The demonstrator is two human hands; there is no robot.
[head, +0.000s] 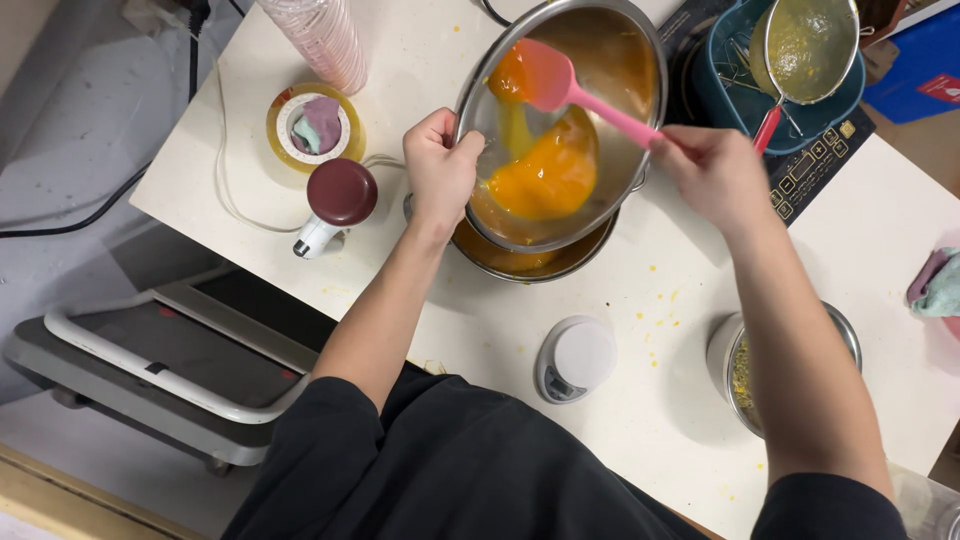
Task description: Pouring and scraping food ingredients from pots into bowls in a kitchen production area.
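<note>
My left hand [440, 168] grips the left rim of a steel bowl [640, 60], which is tilted over a second steel bowl [590, 248] below it. Thick orange liquid [548, 172] pools in the tilted bowl's lower side. My right hand [712, 172] holds the handle of a pink spatula [560, 82], whose blade rests inside the tilted bowl against the orange liquid. The lower bowl holds some of the same orange liquid.
A small white kitchen scale [576, 357] sits near the table's front edge. A dark-capped white appliance [336, 200] and a tape roll [314, 126] lie left. A blue basin with a metal sieve [806, 46] stands at the back right. Another steel bowl [746, 368] is at right.
</note>
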